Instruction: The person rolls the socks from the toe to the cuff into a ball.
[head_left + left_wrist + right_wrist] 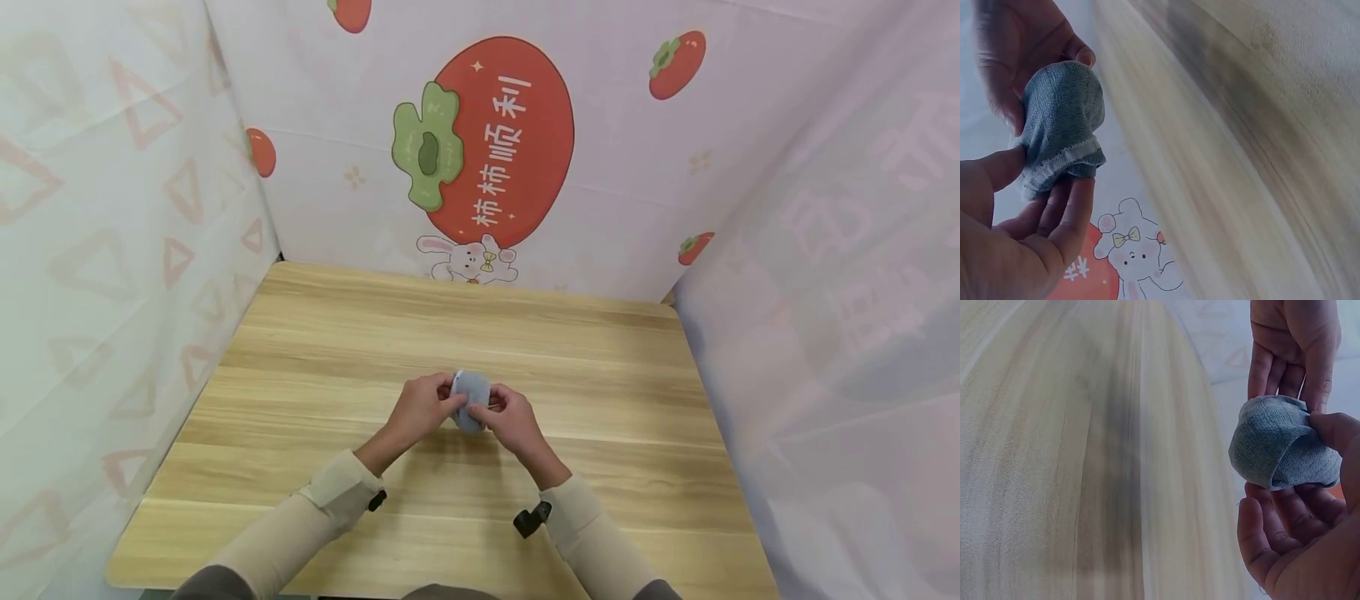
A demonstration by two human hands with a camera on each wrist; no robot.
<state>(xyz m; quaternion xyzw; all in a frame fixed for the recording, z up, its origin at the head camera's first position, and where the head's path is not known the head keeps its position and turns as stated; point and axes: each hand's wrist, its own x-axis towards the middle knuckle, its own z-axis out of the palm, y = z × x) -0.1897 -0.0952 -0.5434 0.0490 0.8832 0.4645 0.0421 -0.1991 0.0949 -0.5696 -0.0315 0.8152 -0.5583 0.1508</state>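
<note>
A folded grey-blue sock is held up between both hands, over the middle of the wooden table. On its left side my left hand pinches it, thumb on top and fingers beneath. My right hand grips the opposite side, thumb against the near face. In the left wrist view a pale band edges the bundled sock, close to the left fingers. From the right wrist, a fold crosses the knit fabric of the sock, and the right fingers curl under it.
The light wood table runs out to a patterned white cloth at the back, with more hanging cloth left and right. Small black devices sit on the left wrist and the right wrist.
</note>
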